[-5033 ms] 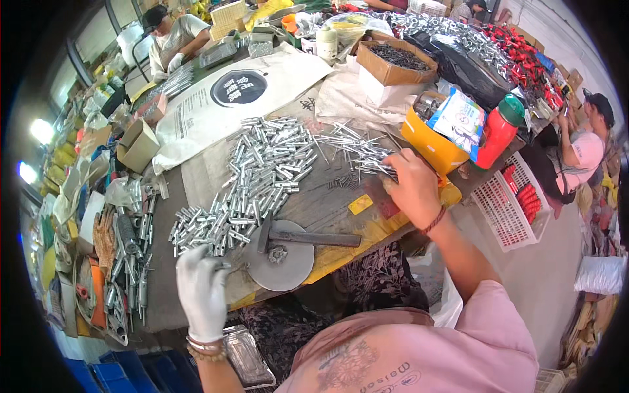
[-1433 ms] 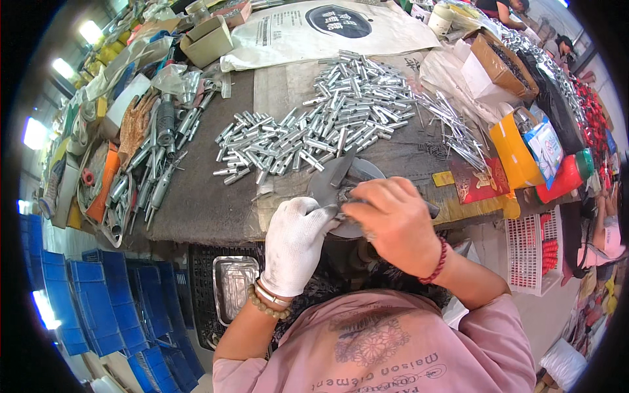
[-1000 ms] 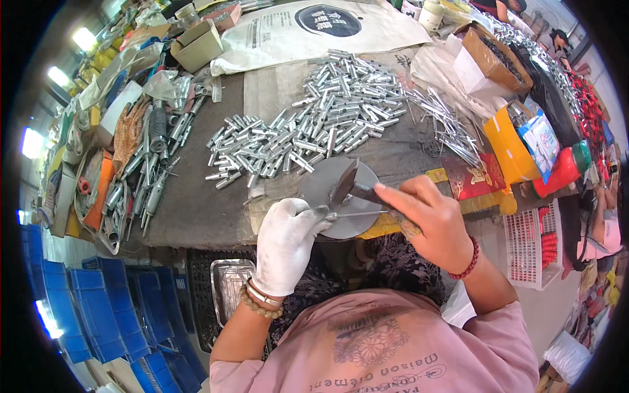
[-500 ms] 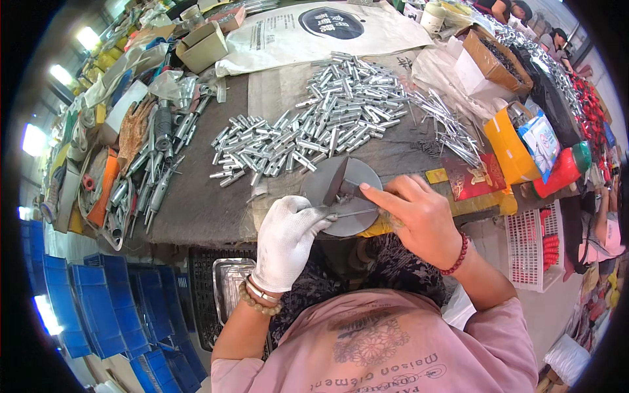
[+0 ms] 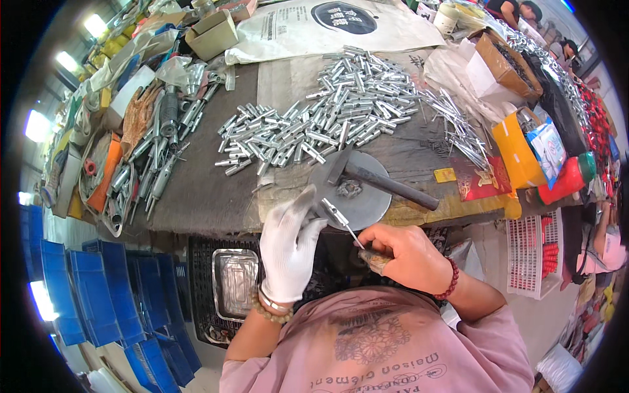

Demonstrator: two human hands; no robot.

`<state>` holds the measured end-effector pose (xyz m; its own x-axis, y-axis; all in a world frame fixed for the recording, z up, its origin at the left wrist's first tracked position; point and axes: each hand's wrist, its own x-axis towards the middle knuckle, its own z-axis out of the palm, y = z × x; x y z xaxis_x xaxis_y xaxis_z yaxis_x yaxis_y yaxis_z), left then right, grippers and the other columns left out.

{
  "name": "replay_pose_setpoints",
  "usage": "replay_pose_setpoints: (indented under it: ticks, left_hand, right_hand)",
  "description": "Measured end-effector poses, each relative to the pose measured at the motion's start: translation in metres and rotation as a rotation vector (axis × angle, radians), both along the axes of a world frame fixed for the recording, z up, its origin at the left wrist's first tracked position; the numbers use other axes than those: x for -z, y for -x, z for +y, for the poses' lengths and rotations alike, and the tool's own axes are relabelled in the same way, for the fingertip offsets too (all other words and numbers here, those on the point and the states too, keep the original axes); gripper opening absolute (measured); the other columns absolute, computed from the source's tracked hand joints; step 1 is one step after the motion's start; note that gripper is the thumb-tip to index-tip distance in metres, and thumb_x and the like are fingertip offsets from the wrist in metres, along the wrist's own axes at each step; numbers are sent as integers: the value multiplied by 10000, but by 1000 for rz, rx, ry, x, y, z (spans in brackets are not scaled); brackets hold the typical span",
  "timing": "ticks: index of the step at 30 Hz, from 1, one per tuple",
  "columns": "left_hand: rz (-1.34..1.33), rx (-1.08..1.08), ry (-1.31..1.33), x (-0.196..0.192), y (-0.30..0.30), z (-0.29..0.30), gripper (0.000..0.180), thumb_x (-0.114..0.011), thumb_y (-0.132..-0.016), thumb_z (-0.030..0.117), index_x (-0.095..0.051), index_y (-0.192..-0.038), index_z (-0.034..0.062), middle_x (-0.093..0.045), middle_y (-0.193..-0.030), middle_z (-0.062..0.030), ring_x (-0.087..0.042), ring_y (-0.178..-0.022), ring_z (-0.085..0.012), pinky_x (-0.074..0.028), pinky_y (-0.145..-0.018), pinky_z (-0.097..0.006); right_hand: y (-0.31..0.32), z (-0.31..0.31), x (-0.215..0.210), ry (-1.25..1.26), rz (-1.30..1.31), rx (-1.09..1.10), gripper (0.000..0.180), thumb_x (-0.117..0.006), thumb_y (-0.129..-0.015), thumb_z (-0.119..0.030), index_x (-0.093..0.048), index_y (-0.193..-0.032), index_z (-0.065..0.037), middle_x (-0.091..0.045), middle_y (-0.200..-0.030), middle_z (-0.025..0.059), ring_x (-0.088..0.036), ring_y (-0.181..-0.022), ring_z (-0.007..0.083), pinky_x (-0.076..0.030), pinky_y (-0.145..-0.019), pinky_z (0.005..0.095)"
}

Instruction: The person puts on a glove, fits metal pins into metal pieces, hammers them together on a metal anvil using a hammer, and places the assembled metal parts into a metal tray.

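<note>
My right hand (image 5: 409, 259), bare with a red bead bracelet, pinches a thin metal rod (image 5: 354, 234). On the rod's far end sits a shiny metal tube (image 5: 335, 212), tilted up to the left. My left hand (image 5: 288, 239), in a white glove, is beside that tube with index finger and thumb spread; no grip on the tube shows. Just beyond both hands, a hammer (image 5: 393, 185) lies across a round grey metal disc (image 5: 370, 208), its handle pointing right.
Behind the disc spreads a heap of metal tubes (image 5: 354, 98), with loose thin rods (image 5: 452, 121) to its right. Tools (image 5: 157, 131) crowd the table's left side. A yellow box (image 5: 517, 147) and a red bottle (image 5: 567, 180) stand at right. Blue bins (image 5: 98, 295) are below left.
The hammer, earlier at my right hand over the disc, now lies on it. My right hand has drawn back toward me with the rod and tube. My left hand's fingers have spread.
</note>
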<state>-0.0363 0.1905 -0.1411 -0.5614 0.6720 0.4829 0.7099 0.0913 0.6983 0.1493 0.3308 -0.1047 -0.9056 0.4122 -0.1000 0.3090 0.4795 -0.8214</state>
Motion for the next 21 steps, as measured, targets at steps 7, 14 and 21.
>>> replay_pose_setpoints:
  ticks: [7,14,21]
  left_hand:
    - [-756,56,171,-4,-28,-15,591,-621,-1037,0,-489,-1609,67,-749,-913,-70,-595,-636,-85,-521,-614,-273]
    - [-1094,38,31,-10,-24,-26,675,-652,-1032,72,-376,-1648,55,-762,-1027,-81,-543,-645,-48,-428,-561,-202]
    - [-1122,-276,-178,12,9,-87,605,-719,-988,46,-495,-1550,29,-743,-1044,-61,-623,-810,-54,-486,-660,-212]
  right_hand:
    - [3,-14,4,681,-111,112,274,-734,-933,1,-681,-1202,-7,-652,-775,37,-540,-686,68,-477,-632,275]
    - [17,-35,17,508,-70,-40,304,-777,-943,-45,-687,-1233,-30,-687,-828,55,-592,-702,71,-495,-643,267]
    - [9,-12,16,365,193,105,432,-679,-968,38,-649,-1394,-28,-735,-1098,78,-705,-822,133,-573,-726,246]
